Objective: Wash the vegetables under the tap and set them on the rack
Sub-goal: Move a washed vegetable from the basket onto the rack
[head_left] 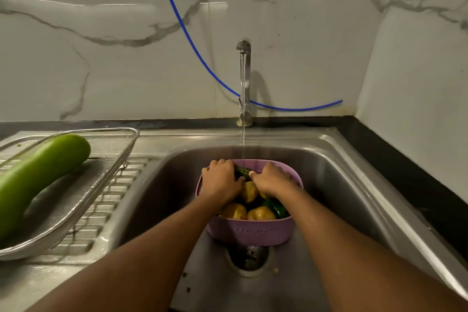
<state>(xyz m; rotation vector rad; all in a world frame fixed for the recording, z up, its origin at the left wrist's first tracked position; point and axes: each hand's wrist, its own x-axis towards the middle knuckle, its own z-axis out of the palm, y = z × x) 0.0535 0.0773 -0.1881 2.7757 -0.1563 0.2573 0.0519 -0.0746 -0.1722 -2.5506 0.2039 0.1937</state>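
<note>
Here, a dark green vegetable [242, 173] is gripped under the running tap [244, 83] by the curled fingers of the left hand [221, 180] and right hand [272, 180], at the far rim of the purple basket [249, 234].

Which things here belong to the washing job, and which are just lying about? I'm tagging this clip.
Job: tap, sink, purple basket, potatoes, green pepper, dark green vegetable under both hands (left hand, right hand), gourd, mesh rack.

Lying about: blue hose.

Two bare forearms reach in from the near edge, no sleeves, no watch or rings visible. Left hand [221, 180] and right hand [272, 180] are ungloved.
</note>
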